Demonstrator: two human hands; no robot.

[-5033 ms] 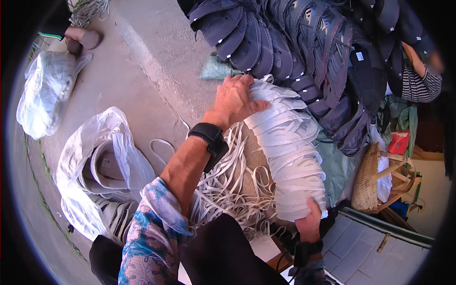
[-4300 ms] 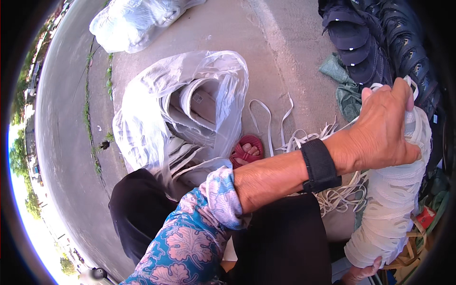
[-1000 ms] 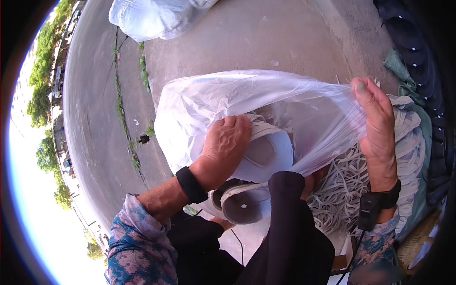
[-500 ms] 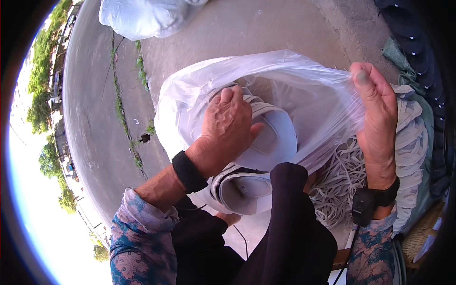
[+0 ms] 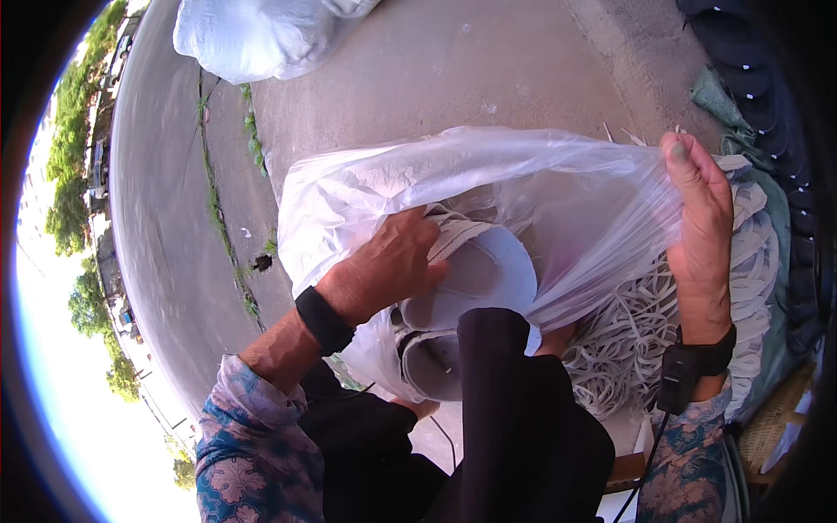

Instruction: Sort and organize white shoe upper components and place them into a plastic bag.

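Observation:
My left hand reaches into a clear plastic bag and grips a stack of white shoe soles inside it. Another pale sole shows lower in the bag, above my dark trouser knee. My right hand pinches the bag's right rim and holds it stretched open. Under that hand lies a heap of white straps. Both wrists wear black bands.
A second filled plastic bag lies on the concrete at the top left. Dark stacked soles line the right edge, with a green cloth beside them. A road and greenery curve along the left.
My left hand has pushed the white soles deeper into the bag. My right hand has kept the rim stretched and shifted slightly right.

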